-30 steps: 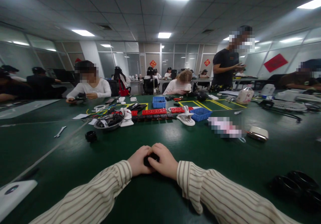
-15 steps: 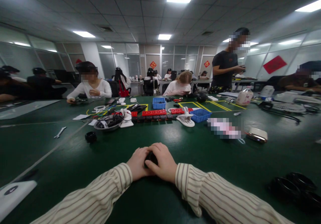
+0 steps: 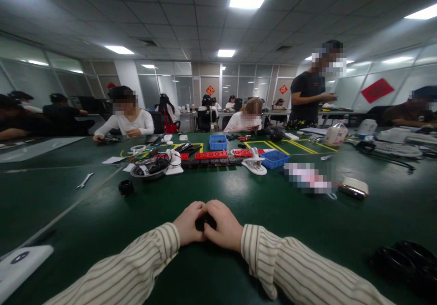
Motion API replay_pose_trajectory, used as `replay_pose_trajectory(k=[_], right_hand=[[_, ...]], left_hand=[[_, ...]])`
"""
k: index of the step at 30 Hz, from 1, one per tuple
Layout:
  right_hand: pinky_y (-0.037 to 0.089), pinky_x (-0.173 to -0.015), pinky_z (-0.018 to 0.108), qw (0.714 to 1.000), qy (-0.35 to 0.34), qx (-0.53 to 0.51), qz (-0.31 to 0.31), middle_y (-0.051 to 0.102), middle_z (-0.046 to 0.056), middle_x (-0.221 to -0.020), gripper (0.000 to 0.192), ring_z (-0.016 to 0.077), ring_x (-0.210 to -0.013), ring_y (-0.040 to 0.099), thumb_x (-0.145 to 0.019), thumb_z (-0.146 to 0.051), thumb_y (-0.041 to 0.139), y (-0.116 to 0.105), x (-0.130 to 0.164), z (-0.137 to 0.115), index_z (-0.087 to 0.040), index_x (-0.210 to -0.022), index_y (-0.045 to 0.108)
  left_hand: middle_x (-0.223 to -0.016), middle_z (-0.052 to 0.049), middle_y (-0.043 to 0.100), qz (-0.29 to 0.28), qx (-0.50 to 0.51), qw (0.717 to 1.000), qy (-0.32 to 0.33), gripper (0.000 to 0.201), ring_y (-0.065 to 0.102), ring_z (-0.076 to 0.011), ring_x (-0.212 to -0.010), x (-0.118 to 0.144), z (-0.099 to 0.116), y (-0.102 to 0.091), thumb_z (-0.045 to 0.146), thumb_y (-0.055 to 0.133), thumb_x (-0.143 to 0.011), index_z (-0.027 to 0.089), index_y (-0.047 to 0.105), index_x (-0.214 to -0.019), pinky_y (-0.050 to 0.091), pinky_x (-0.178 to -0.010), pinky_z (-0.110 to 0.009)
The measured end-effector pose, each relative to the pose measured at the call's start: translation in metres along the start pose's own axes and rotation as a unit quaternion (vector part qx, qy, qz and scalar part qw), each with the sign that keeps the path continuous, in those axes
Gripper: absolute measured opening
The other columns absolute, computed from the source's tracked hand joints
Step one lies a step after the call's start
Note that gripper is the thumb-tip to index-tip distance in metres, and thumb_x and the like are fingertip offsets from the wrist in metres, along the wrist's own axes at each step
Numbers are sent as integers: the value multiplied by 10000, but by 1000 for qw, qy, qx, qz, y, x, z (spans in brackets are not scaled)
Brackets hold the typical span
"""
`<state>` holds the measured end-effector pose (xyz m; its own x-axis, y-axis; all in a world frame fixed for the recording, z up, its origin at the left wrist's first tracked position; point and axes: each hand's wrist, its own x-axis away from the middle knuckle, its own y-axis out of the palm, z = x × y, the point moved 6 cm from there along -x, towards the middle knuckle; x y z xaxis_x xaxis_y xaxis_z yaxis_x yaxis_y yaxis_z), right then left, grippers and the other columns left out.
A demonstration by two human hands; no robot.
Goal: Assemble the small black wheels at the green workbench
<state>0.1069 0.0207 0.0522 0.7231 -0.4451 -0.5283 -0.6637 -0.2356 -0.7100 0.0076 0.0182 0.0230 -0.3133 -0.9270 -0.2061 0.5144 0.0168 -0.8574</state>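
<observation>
My left hand [image 3: 187, 225] and my right hand [image 3: 223, 226] meet on the green table [image 3: 102, 214] just in front of me. Both close around a small black part [image 3: 205, 221] held between them; most of it is hidden by my fingers. Striped sleeves cover both forearms. A similar small black round part [image 3: 126, 186] sits alone on the table to the left, well out of touch.
A white device [image 3: 20, 266] lies at the near left edge and several black rings [image 3: 403, 259] at the near right. Farther off are a bowl of cables [image 3: 148, 167], red blocks [image 3: 210, 155], blue bins [image 3: 274, 158], a white clip [image 3: 255, 164] and a wrench [image 3: 84, 180]. Other people sit and stand beyond.
My hands stay together on the black part with only slight finger shifts. The view has tipped a little, so everything sits slightly lower in frame.
</observation>
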Motion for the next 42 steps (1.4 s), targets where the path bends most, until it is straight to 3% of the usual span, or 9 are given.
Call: replay_pose_trajectory(k=[4, 8, 14, 19, 22, 25, 30, 36, 42], right_hand=[[387, -804, 292, 998, -45, -37, -13, 530, 47, -914, 322, 162, -866, 481, -622, -95, 444, 1, 2, -4, -151, -933, 504], [357, -863, 334, 998, -60, -22, -1, 535, 53, -951, 310, 182, -916, 467, -671, -140, 482, -2, 2, -8, -155, -980, 511], [346, -803, 320, 996, 50, 62, 45, 511, 53, -932, 274, 182, -880, 441, -735, -283, 618, -6, 0, 3, -144, -947, 512], [335, -743, 288, 989, 120, 84, 23, 497, 21, -821, 210, 155, -805, 439, -741, -298, 648, -1, -2, 15, -144, -815, 526], [340, -741, 278, 992, 103, 66, 19, 503, 17, -814, 179, 146, -798, 441, -728, -245, 657, -1, -3, 13, -142, -803, 531], [359, -751, 271, 997, 71, 36, 22, 510, 21, -818, 141, 146, -813, 446, -722, -194, 642, -2, -3, 9, -140, -802, 540], [386, -770, 272, 1000, 5, -14, 21, 538, 29, -846, 189, 149, -825, 469, -683, -99, 577, -2, -1, 0, -139, -866, 551], [393, -818, 280, 996, -77, -55, 0, 579, 33, -875, 202, 152, -864, 503, -661, -58, 463, 1, 1, -10, -153, -812, 556], [368, -832, 313, 998, -46, -18, 42, 547, 44, -920, 200, 169, -885, 464, -732, -171, 539, -8, 1, -10, -147, -930, 534]], left_hand=[[-1034, -47, 519, -31, 40, 997, 50, 388, 477, -236, -999, -1, -11, 2, 167, 689, -558, 178, 594, -934, 394, -924, -359], [-1090, -65, 514, -22, 54, 998, 35, 510, 471, -254, -1035, -1, -15, 1, 240, 720, -565, 176, 554, -1043, 377, -951, -387], [-1084, -82, 527, 23, -28, 999, -38, 732, 478, -303, -1024, 3, -6, 3, 444, 781, -486, 189, 480, -1103, 322, -965, -486], [-928, -60, 544, 52, -81, 992, -83, 499, 509, -274, -930, 8, 9, 2, 446, 709, -587, 169, 508, -949, 278, -975, -523], [-879, -50, 547, 52, -111, 990, -74, 336, 518, -255, -908, 6, 12, -1, 382, 660, -638, 168, 519, -854, 262, -994, -507], [-872, -50, 564, 48, -109, 991, -62, 323, 525, -254, -904, 3, 8, -4, 341, 671, -614, 165, 540, -852, 266, -999, -491], [-961, -39, 564, -17, 16, 999, 41, 431, 519, -226, -921, -1, 0, -3, 182, 680, -536, 170, 565, -951, 420, -872, -345], [-1057, -47, 515, -47, 83, 993, 66, 357, 479, -245, -1032, 0, -10, 1, 121, 662, -522, 164, 608, -872, 367, -965, -345], [-1104, -70, 513, -24, 59, 998, 11, 696, 468, -278, -1043, 2, -6, 2, 313, 772, -501, 177, 502, -1128, 379, -949, -414]])
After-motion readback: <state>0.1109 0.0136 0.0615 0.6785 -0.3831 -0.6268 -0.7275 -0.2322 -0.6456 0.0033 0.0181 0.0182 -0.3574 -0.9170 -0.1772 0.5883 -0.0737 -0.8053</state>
